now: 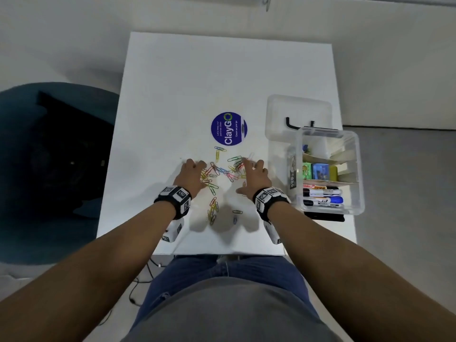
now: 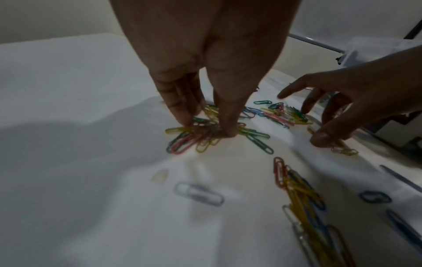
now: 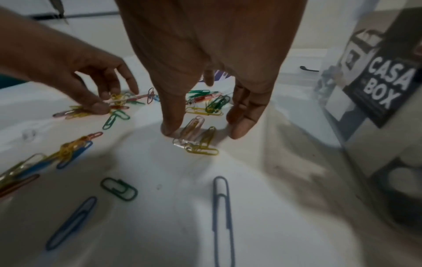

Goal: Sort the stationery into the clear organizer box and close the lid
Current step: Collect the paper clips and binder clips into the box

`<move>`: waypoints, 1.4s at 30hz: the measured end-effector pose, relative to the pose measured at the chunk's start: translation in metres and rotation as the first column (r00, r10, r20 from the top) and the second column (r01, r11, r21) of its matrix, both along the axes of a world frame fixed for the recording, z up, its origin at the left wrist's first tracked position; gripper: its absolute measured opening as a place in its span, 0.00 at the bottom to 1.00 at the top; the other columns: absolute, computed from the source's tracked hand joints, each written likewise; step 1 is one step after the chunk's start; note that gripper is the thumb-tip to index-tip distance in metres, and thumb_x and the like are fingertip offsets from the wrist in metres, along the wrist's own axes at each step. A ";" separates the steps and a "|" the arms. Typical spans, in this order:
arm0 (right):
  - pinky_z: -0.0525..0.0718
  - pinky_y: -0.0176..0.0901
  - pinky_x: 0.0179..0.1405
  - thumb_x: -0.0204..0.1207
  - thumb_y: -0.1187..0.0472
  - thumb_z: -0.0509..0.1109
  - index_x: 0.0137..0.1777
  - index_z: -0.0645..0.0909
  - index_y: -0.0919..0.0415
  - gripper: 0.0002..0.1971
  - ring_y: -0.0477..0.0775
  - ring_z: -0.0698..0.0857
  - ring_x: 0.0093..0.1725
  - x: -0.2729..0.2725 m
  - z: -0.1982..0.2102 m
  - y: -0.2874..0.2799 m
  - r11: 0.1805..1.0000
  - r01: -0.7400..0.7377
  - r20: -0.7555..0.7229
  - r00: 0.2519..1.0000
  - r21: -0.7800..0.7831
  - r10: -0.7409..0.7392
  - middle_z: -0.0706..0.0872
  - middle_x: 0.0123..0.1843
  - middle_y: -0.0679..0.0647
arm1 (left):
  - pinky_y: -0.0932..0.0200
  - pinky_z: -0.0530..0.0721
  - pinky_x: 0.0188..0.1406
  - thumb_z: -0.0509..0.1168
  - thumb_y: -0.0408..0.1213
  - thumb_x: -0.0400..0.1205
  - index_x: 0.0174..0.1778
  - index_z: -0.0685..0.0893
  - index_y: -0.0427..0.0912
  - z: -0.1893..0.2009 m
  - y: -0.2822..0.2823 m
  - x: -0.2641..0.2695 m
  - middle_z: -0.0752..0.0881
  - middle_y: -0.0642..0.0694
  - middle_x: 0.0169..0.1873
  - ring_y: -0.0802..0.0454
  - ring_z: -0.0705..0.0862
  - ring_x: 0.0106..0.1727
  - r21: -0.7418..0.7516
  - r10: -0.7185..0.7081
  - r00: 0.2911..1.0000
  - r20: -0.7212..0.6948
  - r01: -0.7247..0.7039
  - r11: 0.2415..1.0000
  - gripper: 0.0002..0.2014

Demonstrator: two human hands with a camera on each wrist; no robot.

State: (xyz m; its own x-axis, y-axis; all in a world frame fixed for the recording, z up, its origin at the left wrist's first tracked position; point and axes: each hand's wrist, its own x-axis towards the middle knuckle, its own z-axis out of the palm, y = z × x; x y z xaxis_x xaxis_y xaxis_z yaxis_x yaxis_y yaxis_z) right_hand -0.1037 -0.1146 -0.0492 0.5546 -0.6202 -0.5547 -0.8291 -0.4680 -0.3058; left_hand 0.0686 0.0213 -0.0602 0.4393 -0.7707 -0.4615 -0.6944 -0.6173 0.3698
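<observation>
Several coloured paper clips (image 1: 223,170) lie scattered on the white table (image 1: 172,95). My left hand (image 1: 197,171) stands over the left bunch, its thumb and fingertips (image 2: 182,121) drawn together, pinching a cluster of clips (image 2: 196,137). My right hand (image 1: 251,171) is spread over the right bunch, thumb and fingers apart on the table around a few clips (image 3: 196,139). More clips (image 1: 212,213) lie nearer me. The clear organizer box (image 1: 360,183) stands at the right, lid (image 1: 296,107) open behind it, holding markers (image 1: 323,196) and erasers (image 1: 319,171).
A round blue sticker (image 1: 229,129) sits beyond the clips. The box's black label (image 3: 383,90) is just right of my right hand. A flat black object (image 1: 323,215) lies under the box's near end. A dark blue seat (image 1: 49,156) stands left of the table.
</observation>
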 end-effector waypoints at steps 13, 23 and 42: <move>0.76 0.47 0.46 0.77 0.72 0.60 0.60 0.74 0.64 0.13 0.67 0.84 0.53 -0.003 0.007 -0.003 0.998 -0.055 0.089 0.995 0.016 0.054 0.79 0.57 0.63 | 0.53 0.78 0.47 0.62 0.35 0.83 0.55 0.83 0.44 0.019 -0.014 -0.001 0.80 0.40 0.51 0.40 0.83 0.49 -0.016 0.033 0.999 -0.012 -0.033 0.999 0.07; 0.90 0.57 0.45 0.79 0.68 0.67 0.45 0.78 0.60 0.04 0.54 0.86 0.41 -0.021 0.061 -0.023 0.939 0.234 0.483 0.811 0.252 -0.332 0.87 0.44 0.57 | 0.55 0.83 0.50 0.67 0.34 0.81 0.48 0.87 0.41 0.099 -0.031 -0.019 0.84 0.46 0.43 0.48 0.85 0.46 -0.301 0.130 0.973 -0.192 -0.184 0.936 0.04; 0.82 0.28 0.21 0.78 0.71 0.66 0.51 0.79 0.66 0.04 0.50 0.84 0.30 -0.137 0.141 -0.166 0.796 0.601 0.647 0.583 0.064 -0.492 0.86 0.43 0.59 | 0.56 0.82 0.46 0.67 0.32 0.80 0.46 0.86 0.37 0.145 -0.238 -0.192 0.87 0.41 0.45 0.50 0.83 0.42 -0.516 -0.076 0.953 -0.292 -0.090 0.852 0.04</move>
